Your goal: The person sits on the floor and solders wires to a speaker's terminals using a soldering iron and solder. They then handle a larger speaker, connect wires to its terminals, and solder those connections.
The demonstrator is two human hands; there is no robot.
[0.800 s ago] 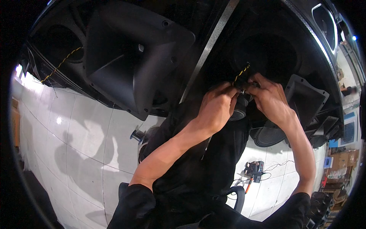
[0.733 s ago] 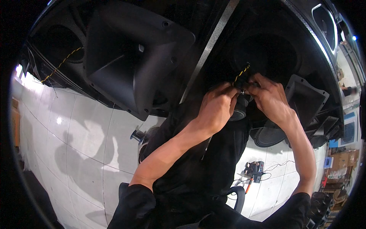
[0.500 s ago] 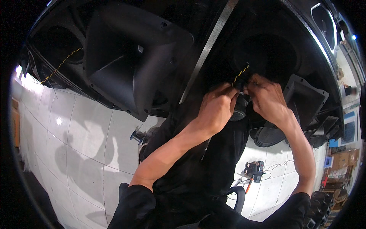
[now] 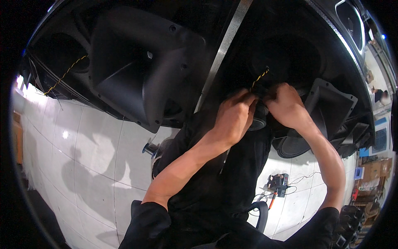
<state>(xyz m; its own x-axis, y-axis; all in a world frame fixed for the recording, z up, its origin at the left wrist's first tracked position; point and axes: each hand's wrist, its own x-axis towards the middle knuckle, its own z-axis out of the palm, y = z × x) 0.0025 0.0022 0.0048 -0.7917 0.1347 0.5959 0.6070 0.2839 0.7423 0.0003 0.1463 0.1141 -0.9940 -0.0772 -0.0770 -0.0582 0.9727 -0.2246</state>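
A twisted yellow-and-black wire (image 4: 260,77) comes out of the dark speaker cabinet (image 4: 286,54) and runs down to the fingertips of my left hand (image 4: 234,116), which are closed around its end. My right hand (image 4: 288,106) is pinched just beside it, and whatever sits between those fingers is hidden. Under both hands, at my lap, is a black round part (image 4: 259,123) that looks like a speaker driver. Its upper side is mostly covered by my fingers.
A large black horn (image 4: 132,70) is at the left, and a smaller horn (image 4: 331,106) lies at the right. Another twisted wire (image 4: 66,76) hangs at the far left. On the tiled floor are a black device with cables (image 4: 277,184) and an orange-handled tool (image 4: 272,201).
My right hand has turned slightly, and its fingers have drawn together beside the wire. My left hand stays nearly in place. The view has shifted a little.
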